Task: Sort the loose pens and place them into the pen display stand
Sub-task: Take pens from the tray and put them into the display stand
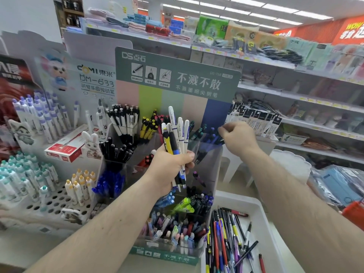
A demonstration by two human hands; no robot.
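Bright, even shop lighting from ceiling strip lights (pixel 256 8) at top right. Shadows soft and faint. Mild glare on clear walls of pen display stand (pixel 208 154). Wide-angle distortion: shelves (pixel 295 91) bow toward edges. Left and right margins soft; far goods blurred. Centre moderately sharp.

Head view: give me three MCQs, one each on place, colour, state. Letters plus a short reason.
1. Where is the tray of loose pens?
A. right of the stand
B. on the top shelf
C. left of the stand

2. What colour is the stand header?
A. red
B. green
C. yellow

3. What is the left hand doing?
A. hanging open
B. gripping a bundle of pens
C. resting in the tray

A: the tray sits low right beside the stand.
B: the header is green.
B: fingers wrap the pens.
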